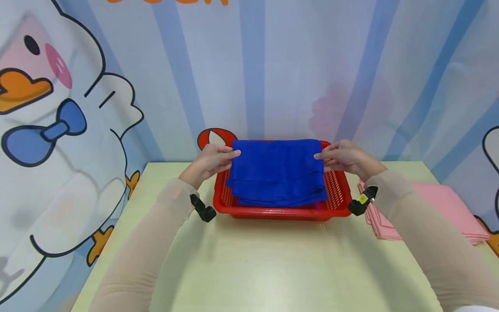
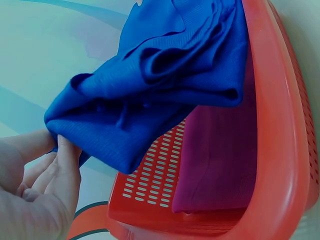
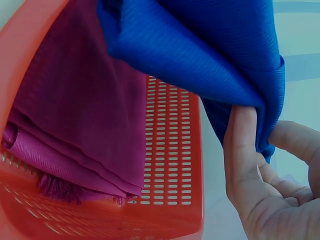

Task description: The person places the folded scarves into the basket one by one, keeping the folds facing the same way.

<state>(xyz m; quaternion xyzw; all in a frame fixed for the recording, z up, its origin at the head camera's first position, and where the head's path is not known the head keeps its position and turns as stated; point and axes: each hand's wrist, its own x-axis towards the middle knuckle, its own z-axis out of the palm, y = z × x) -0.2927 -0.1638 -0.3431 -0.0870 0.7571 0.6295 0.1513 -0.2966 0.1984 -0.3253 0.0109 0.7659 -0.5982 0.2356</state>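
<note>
A folded blue cloth (image 1: 277, 169) hangs over the red plastic basket (image 1: 280, 211), its far corners pinched by both hands. At its left corner, my left hand (image 1: 213, 159) holds the fabric between thumb and fingers; the left wrist view shows the fold sagging from these fingertips. My right hand (image 1: 344, 157) pinches the right corner, thumb on one side and fingers on the other. Beneath the blue layers, a folded magenta cloth (image 3: 85, 105) with a tasselled edge lies in the basket, visible in both wrist views but hidden in the head view.
A stack of folded pink cloth (image 1: 440, 208) lies on the pale table (image 1: 249, 268) at the right, partly behind the right forearm. Close behind the basket stands a backdrop (image 1: 218, 86) printed with cartoon ducks and blue stripes.
</note>
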